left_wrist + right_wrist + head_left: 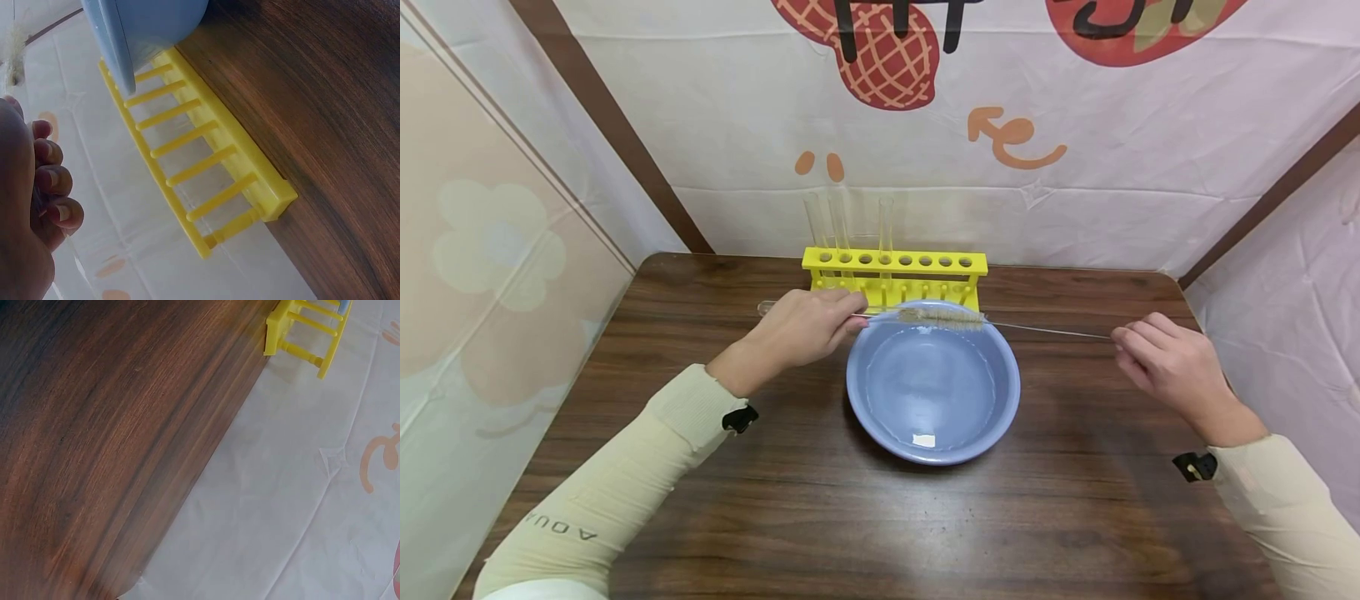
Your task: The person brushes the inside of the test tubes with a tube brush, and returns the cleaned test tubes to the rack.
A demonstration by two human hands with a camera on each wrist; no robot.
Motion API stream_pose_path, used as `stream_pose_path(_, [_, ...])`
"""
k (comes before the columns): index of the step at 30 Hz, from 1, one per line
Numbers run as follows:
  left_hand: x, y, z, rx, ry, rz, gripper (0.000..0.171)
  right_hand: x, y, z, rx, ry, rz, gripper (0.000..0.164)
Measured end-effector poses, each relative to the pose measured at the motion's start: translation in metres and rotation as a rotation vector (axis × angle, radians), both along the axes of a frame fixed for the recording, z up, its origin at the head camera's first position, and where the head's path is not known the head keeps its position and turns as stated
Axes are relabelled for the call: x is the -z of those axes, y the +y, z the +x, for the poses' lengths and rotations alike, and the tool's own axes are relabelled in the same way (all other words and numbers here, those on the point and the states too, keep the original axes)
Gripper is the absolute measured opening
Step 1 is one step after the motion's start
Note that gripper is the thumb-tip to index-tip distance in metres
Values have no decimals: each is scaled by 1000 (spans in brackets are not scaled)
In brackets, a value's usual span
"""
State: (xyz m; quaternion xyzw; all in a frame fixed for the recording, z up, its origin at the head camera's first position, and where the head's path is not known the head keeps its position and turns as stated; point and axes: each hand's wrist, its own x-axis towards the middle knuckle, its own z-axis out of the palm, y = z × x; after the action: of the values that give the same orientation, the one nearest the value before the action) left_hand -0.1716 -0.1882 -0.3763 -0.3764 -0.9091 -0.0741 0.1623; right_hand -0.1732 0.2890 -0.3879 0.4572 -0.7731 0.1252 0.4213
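My left hand (808, 327) grips a clear glass test tube (766, 307), whose rounded end sticks out on the left. In the left wrist view the fingers (55, 180) of that hand are curled. My right hand (1172, 362) pinches the thin wire handle (1052, 331) of a test tube brush at its far right end. The pale bristles (942, 317) of the brush lie level over the back rim of a blue basin (859, 408), their left end near the tube's mouth. Part of the tube is hidden by my left hand. The right wrist view does not show the right hand.
Behind the basin stands a yellow test tube rack (925, 263) with three upright clear tubes (886, 227) toward its left side. Water fills part of the basin. A printed cloth (1120, 167) hangs along the back edge of the dark wooden table (775, 517).
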Motion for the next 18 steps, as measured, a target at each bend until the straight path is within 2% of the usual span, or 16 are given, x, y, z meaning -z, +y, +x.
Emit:
stream_pose_path(5, [0, -1, 0, -1, -3, -4, 19, 3, 5, 0, 0, -33, 21, 32])
stream_pose_path(8, [0, -2, 0, -6, -1, -3, 18, 4, 7, 1, 2, -94, 41, 34])
stream_pose_path(14, [1, -4, -1, -11, 1, -16, 19, 3, 10, 4, 14, -325, 63, 35])
stream_pose_path(18, [1, -4, -1, -7, 4, -11, 20, 1, 13, 5, 1, -462, 41, 21])
